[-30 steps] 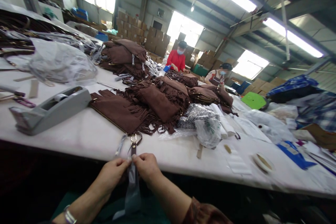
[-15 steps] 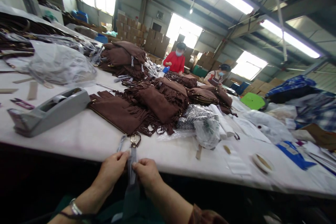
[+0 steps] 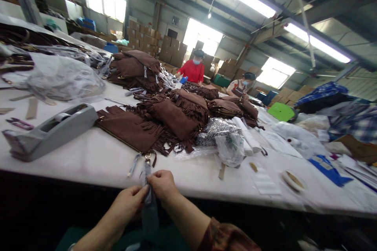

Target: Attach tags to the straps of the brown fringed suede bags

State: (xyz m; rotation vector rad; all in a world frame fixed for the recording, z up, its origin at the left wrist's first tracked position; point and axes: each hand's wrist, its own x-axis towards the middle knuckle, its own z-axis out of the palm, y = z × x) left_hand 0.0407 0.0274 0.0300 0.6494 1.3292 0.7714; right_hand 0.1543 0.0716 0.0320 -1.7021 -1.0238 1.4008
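Brown suede-like fringe spreads across the head view, and right at the near edge of the white table [image 3: 97, 170] the action is all in the fingertips. Left hand [image 3: 128, 204] pinches a wrapped strap [image 3: 148, 172], right hand [image 3: 163, 184] pinches it a touch higher — both grips narrow, thumbs pressed down on the greyish film. That strap runs from a gold-coloured clasp [image 3: 147, 158] beside the corner of a flat brown pouch [image 3: 129, 129] and drops over the table's edge towards the lap. Why two pinches so close together? Probably to keep the film snug while the strap hangs straight; the pouch lying flat at the rim likely leaves its corner within easy reach. Grey tape dispenser [image 3: 53, 129] parks to the left, handy for that side, a pale roll seemingly in its cradle. Behind, fringed bags [image 3: 179, 117] lie heaped, perhaps to save room; whether they hold anything, I cannot tell. Now the containers: a big clear plastic bag [image 3: 63, 76] slumps on the left, something pale inside, too blurred to name. Near the middle, a smaller clear bag [image 3: 231, 149] shows a dark greenish content, tucked against a black-and-white patterned packet [image 3: 218, 127]. Far back, cardboard boxes [image 3: 173, 49] stack up — insides hidden.
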